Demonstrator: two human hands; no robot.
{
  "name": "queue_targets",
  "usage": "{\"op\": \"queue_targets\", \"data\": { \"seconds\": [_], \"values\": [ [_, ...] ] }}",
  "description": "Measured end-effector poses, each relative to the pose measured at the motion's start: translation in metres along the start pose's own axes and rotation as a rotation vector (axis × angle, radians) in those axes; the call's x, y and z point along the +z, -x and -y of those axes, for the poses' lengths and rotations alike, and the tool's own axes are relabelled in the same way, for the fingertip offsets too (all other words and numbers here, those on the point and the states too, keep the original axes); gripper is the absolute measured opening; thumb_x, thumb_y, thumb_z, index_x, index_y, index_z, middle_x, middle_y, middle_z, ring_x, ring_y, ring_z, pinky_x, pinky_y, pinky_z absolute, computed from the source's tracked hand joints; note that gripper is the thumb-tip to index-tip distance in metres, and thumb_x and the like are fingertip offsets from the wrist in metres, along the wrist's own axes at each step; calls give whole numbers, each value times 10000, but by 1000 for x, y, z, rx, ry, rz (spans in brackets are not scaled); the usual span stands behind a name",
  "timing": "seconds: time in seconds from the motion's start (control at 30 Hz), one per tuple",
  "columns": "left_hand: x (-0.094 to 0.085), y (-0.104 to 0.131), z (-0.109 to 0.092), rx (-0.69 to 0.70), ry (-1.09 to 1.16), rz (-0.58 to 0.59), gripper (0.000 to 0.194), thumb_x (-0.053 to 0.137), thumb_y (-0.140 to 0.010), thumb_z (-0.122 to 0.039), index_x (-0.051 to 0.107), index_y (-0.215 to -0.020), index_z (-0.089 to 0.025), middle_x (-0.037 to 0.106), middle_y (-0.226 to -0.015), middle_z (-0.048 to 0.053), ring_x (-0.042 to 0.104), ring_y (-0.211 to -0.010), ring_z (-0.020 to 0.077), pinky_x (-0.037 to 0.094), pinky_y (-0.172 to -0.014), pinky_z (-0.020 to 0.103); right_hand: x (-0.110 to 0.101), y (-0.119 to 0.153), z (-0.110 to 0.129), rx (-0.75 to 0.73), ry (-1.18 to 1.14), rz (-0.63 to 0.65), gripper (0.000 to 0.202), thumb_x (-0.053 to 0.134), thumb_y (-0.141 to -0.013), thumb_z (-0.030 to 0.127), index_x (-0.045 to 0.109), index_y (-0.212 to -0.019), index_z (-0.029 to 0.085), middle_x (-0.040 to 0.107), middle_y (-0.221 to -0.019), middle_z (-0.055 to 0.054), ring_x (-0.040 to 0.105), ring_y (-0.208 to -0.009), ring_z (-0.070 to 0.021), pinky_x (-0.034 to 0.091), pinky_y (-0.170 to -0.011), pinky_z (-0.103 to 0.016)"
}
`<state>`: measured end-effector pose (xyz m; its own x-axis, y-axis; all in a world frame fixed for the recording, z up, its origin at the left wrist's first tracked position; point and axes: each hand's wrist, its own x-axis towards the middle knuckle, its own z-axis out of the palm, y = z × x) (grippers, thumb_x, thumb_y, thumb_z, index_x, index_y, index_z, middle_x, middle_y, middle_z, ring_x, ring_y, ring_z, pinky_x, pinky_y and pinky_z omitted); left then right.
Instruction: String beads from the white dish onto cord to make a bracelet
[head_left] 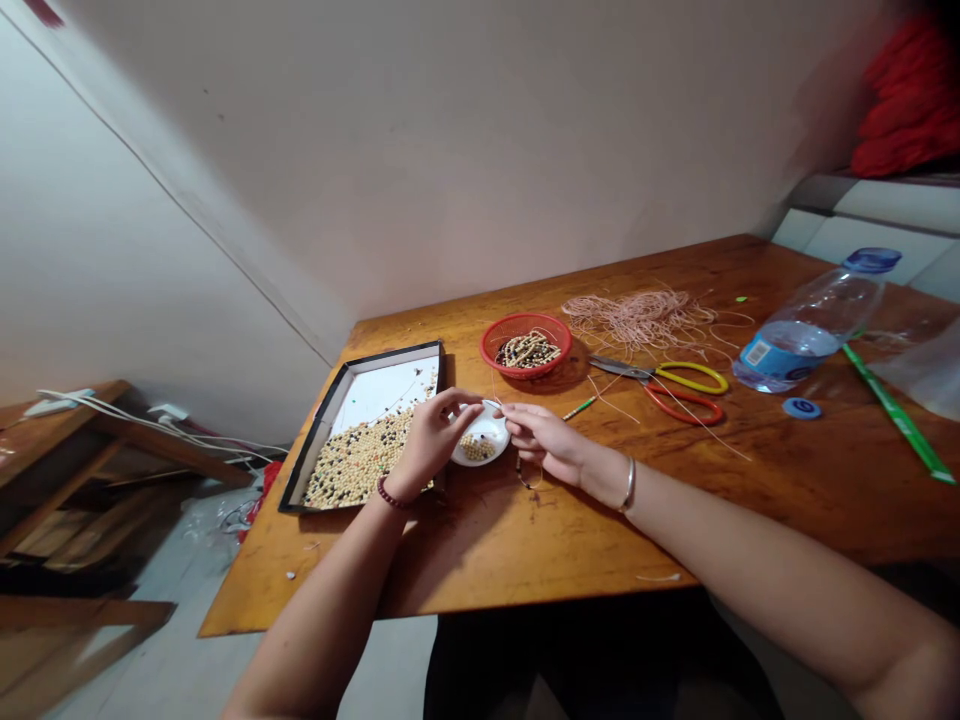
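Observation:
Above a small white dish (487, 456) of loose beads, my two hands come close together. The thumb and forefinger of my left hand (431, 435) are drawn together; whatever they pinch is too small to make out. My right hand (551, 442) is closed in a pinch on a thin cord, and a short beaded length of the cord (519, 470) hangs below its fingers. Left of the dish lies a black-edged tray (325, 410) with many cream and dark beads (360, 455), partly covered by my left hand.
Behind the dish stands a red basket (491, 362) of beaded strings. Scissors (651, 376), a cord tangle (645, 318), a water bottle (802, 345), its blue cap (802, 408) and a green strip (896, 412) lie rightward on the wooden table (480, 570). A wall rises behind.

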<state>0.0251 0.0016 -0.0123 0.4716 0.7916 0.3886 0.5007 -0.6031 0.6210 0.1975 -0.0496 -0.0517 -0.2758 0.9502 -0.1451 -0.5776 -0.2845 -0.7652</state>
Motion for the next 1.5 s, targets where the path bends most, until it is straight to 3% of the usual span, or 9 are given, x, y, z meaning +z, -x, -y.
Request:
{"op": "queue_targets", "data": {
  "seconds": [0.13,0.27,0.53,0.77,1.07,1.3,1.5],
  "values": [
    [-2,4,0,126,-510,124,169,557,-869,-316,672,-910,-199,688,-880,64,576,-834,203,421,-716,289,1,-1,4,-30,37,-125,181,578,-776,327,549,-816,153,318,-527,108,145,-357,-11,37,-371,-191],
    [-3,6,2,144,-709,266,168,536,-876,-294,671,-866,-194,685,-828,69,566,-795,220,403,-677,297,4,0,3,-65,99,-182,182,545,-770,329,552,-809,151,316,-529,106,160,-356,-14,43,-370,-192],
    [-7,9,0,96,-733,338,213,512,-885,-312,678,-809,-203,687,-816,64,577,-812,226,397,-685,294,6,1,1,-56,169,-196,168,520,-758,304,577,-788,148,369,-533,90,171,-353,-17,53,-363,-194],
    [-6,10,-1,-8,-753,394,248,538,-867,-381,698,-810,-202,677,-783,80,601,-798,220,401,-688,278,3,-1,3,19,69,-165,173,491,-796,258,611,-800,133,435,-542,67,174,-342,-14,73,-351,-184],
    [-6,11,-2,-9,-753,411,265,521,-874,-381,711,-803,-211,679,-763,76,612,-752,216,400,-653,276,4,1,9,91,-30,-164,250,434,-886,305,602,-808,136,505,-585,46,154,-325,-3,67,-332,-168],
    [-5,11,1,28,-696,386,238,537,-864,-351,693,-784,-190,686,-773,93,627,-754,221,419,-684,287,0,-1,2,0,57,-127,202,619,-764,347,596,-812,152,511,-575,59,151,-356,-7,61,-354,-182],
    [-2,13,6,39,-638,344,245,574,-846,-353,656,-1016,-197,698,-906,95,639,-804,223,442,-706,287,-2,-1,0,-40,119,-113,239,639,-729,376,551,-701,156,401,-510,88,148,-377,-20,64,-371,-195]
  ]
}}
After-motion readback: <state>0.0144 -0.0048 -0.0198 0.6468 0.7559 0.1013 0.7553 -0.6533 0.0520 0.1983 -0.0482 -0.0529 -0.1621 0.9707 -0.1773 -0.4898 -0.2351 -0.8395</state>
